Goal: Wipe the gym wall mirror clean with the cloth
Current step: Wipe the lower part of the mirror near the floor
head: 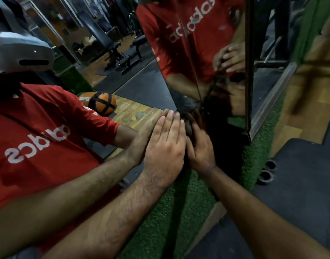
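Head view looks down our two forearms to a corner where two mirror panels meet. Our left hand [165, 146] lies flat and spread against the mirror [104, 86], fingers together, holding nothing, its reflection meeting it palm to palm. Our right hand [200, 148] is just beside it, touching or nearly touching it at the knuckles, and curls around a dark grey wad that we take to be the cloth [188, 128], pressed in toward the seam just beyond its fingertips.

What could go wrong from here, as we judge it: the bare left palm resting on the glass is likely to leave fresh smears on the very panel we mean to clean, so that patch would need another pass. With both hands crowded into the corner, the cloth has little room to travel, and a wipe could skip the narrow strip along the seam. The exposed edge of the second panel [248, 71], beyond the right hand, could catch the cloth or a knuckle if we sweep that way.

Much is hard to read. The cloth is mostly hidden under the right fingers and lost in shadow, so we cannot tell how it is folded or whether it touches the glass. The scene is dim, and dirt or streaks on the mirror cannot be made out. Reflections of a red shirt and gym benches confuse where the glass ends.
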Demonstrator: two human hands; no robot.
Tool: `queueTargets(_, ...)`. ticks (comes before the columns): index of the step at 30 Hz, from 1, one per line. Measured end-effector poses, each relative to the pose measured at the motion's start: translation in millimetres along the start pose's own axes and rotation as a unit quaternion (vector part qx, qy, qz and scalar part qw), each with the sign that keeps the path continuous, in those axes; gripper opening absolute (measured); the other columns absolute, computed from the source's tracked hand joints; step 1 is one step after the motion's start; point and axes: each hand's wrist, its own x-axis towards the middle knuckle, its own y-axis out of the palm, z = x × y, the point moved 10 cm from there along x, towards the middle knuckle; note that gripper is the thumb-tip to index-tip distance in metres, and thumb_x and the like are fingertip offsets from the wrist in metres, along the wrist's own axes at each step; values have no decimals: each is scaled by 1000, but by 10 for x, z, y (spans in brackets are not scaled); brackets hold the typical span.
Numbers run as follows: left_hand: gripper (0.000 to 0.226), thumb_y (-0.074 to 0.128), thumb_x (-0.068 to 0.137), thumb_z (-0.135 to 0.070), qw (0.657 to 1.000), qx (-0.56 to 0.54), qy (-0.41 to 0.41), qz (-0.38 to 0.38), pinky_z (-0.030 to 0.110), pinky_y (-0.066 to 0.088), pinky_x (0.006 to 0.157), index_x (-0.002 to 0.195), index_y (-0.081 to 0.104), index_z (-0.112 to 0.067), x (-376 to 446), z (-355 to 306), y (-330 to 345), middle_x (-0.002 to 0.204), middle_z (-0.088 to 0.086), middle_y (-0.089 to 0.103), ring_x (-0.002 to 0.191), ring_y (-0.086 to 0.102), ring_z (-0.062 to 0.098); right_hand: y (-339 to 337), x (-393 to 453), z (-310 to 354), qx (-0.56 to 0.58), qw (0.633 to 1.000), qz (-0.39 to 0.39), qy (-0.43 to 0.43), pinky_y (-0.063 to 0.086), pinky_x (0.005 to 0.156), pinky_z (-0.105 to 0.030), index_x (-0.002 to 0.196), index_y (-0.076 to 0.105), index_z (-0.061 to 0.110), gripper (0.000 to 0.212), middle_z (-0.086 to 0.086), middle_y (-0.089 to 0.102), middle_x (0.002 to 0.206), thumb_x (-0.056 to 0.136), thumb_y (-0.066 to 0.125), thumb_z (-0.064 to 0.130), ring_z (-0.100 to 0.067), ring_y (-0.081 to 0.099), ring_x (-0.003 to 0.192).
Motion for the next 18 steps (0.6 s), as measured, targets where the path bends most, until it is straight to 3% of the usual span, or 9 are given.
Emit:
queueTargets(3,59,49,97,-22,1000,-11,11,12,48,19,125,148,41,5,-103,-131,130,157,25,36,150,28,37,-61,-88,-184,-36,999,36,-17,42,118,-44,162,32,18,63,-9,28,170,103,45,37,-24,29,157)
queueTargets(6,53,40,95,-16,999,-35,21,26,46,23,124,143,49,5,-254,-296,293,152,25,45,147,35,36,-50,-127,-226,-31,999,35,-6,41,117,-36,161,35,21,61,-9,36,167,103,47,35,-24,38,152)
queueTargets(8,50,43,94,-15,998,-45,26,31,45,22,124,139,55,5,-364,-379,415,147,24,50,145,39,36,-24,-206,-293,-59,997,49,-11,44,107,-33,157,39,20,59,-14,52,154,101,48,35,-28,54,137)
queueTargets(11,48,48,98,-17,999,-29,32,27,46,23,123,139,54,5,-448,-419,531,150,24,48,147,36,36,-47,-337,-495,-99,991,84,-9,51,92,-43,153,45,17,60,-17,67,126,98,48,40,-38,66,109)
queueTargets(18,53,40,101,-20,995,5,67,72,48,18,125,148,43,4,-740,-571,755,157,25,36,151,26,38,-28,-379,-486,-103,988,105,-50,39,100,-35,152,40,21,61,-21,53,151,92,51,30,-35,53,130)
